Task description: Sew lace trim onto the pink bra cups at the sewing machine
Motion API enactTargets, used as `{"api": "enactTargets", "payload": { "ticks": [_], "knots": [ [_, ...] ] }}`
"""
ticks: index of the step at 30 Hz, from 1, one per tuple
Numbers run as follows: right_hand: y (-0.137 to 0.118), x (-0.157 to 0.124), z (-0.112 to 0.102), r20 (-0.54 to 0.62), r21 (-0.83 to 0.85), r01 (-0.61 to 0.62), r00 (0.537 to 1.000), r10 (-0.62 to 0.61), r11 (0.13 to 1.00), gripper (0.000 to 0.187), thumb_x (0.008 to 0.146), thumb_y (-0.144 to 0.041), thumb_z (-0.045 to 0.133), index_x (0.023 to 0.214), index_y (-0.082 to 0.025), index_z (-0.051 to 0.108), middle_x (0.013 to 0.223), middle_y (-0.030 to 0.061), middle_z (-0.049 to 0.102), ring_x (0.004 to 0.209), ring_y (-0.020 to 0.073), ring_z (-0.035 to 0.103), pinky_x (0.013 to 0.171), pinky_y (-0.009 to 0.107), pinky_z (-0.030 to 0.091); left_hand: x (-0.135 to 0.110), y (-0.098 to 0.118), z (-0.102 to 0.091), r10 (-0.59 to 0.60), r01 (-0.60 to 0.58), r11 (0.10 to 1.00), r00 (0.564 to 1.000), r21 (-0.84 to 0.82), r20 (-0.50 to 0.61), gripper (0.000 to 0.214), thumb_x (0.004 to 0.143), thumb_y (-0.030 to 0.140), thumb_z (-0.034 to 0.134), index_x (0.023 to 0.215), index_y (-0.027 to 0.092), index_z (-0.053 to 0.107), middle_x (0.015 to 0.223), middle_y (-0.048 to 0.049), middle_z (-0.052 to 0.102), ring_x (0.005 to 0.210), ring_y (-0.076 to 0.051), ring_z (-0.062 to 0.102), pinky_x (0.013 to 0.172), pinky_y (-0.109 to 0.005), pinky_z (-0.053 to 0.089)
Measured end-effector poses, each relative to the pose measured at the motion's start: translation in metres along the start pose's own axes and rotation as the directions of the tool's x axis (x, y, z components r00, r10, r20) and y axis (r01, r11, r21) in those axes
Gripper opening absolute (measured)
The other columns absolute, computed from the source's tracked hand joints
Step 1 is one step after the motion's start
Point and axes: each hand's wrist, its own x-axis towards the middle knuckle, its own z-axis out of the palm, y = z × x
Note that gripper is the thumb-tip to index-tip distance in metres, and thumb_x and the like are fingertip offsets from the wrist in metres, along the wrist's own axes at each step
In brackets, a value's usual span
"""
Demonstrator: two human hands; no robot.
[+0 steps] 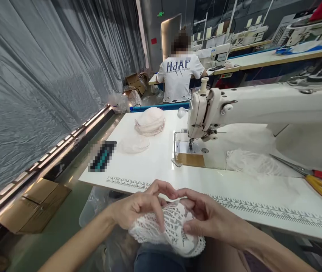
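A piece of white lace fabric (pixel 175 226) with a scalloped edge is held between my two hands, over my lap at the table's front edge. My left hand (pixel 146 206) grips its left and upper part, fingers bent over it. On the right side, my right hand (pixel 203 215) pinches it with the thumb on the front and the fingers behind. The fingertips of both hands nearly meet at the lace's top edge. Beyond them stands a white sewing machine (pixel 206 113), its needle and presser foot over the metal plate.
A stack of pale fabric cups (pixel 150 121) and a sheer piece (pixel 134 144) lie on the white table (pixel 149 166). Scissors (pixel 314 175) and more lace (pixel 251 160) are at right. Cardboard boxes (pixel 36 206) stand on the floor. A person (pixel 180 77) sits ahead, back turned.
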Motion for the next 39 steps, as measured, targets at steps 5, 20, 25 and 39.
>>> {"api": "enactTargets", "payload": {
  "ticks": [5, 20, 25, 39],
  "knots": [
    [-0.002, -0.022, 0.009, -0.144, -0.528, -0.07, 0.99, -0.008, 0.846, 0.053, 0.077, -0.012, 0.058, 0.126, -0.022, 0.042, 0.082, -0.0019, 0.055, 0.072, 0.0127, 0.051, 0.063, 0.022, 0.042, 0.0, -0.048, 0.029, -0.251, 0.096, 0.86, 0.935, -0.501, -0.252, 0.047, 0.084, 0.038, 0.06, 0.127, 0.028, 0.046, 0.126, -0.0103, 0.046, 0.104, -0.021, 0.053, 0.088, -0.036, 0.042],
    [0.012, -0.052, 0.007, -0.269, -0.557, -0.255, 0.956, 0.119, 0.79, 0.019, 0.079, -0.019, 0.061, 0.097, -0.022, 0.055, 0.069, -0.0051, 0.055, 0.055, 0.009, 0.044, 0.048, 0.018, 0.034, 0.01, -0.053, 0.057, -0.452, 0.552, 0.812, 0.8, 0.188, -0.394, 0.035, 0.06, 0.037, 0.078, 0.071, 0.015, 0.053, 0.057, 0.0071, 0.039, 0.056, -0.007, 0.032, 0.049, -0.019, 0.022],
    [0.014, -0.052, 0.008, -0.258, -0.513, -0.243, 0.958, 0.122, 0.823, 0.009, 0.081, -0.018, 0.056, 0.09, -0.02, 0.057, 0.068, -0.0044, 0.059, 0.051, 0.0079, 0.045, 0.045, 0.017, 0.032, 0.007, -0.054, 0.055, -0.473, 0.574, 0.783, 0.8, 0.239, -0.371, 0.027, 0.068, 0.037, 0.072, 0.079, 0.014, 0.062, 0.059, 0.0047, 0.048, 0.055, -0.008, 0.039, 0.049, -0.019, 0.026],
    [0.0, -0.043, -0.005, -0.286, -0.608, -0.207, 0.958, 0.031, 0.766, 0.007, 0.083, -0.022, 0.055, 0.083, -0.018, 0.061, 0.067, -0.0031, 0.057, 0.062, 0.012, 0.047, 0.054, 0.02, 0.034, 0.017, -0.025, 0.037, -0.314, 0.437, 0.859, 0.862, 0.266, -0.399, 0.021, 0.075, 0.033, 0.067, 0.071, 0.012, 0.063, 0.068, -0.001, 0.058, 0.065, -0.011, 0.05, 0.06, -0.02, 0.037]
  ]
}}
